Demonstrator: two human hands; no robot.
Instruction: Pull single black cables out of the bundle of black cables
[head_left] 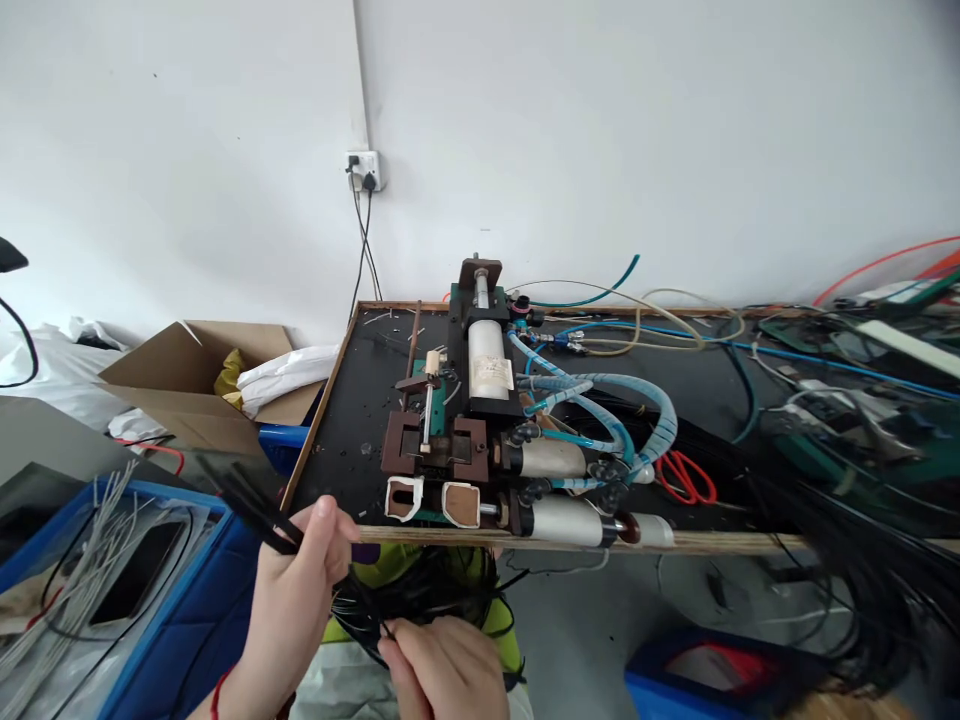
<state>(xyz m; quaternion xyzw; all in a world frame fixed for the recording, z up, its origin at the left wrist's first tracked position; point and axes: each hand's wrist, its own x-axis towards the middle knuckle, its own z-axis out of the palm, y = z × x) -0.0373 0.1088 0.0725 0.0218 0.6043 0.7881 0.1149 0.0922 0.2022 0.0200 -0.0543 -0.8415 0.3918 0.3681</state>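
Observation:
My left hand [304, 580] is closed around several black cables [251, 505] whose blurred ends stick out to the upper left. Lower and to the right, my right hand [446, 660] pinches a thin black cable near its fingertips. Beneath both hands, a heap of black cables [420, 595] rests on yellow-green cloth at the lap. Just beyond the hands, at the table's front edge, stands a pneumatic machine [435, 445] with brown clamp blocks, a white upright cylinder [489, 360] and two horizontal cylinders [566, 520]. Neither hand touches the machine.
The black table [337, 400] has a wooden rim. Blue hoses [652, 400] and a red coil lie right of the machine, with a black cable bundle [847, 560] hanging over the edge. Left are a cardboard box [187, 410] and blue bin [202, 570]; another blue bin [645, 690] sits below right.

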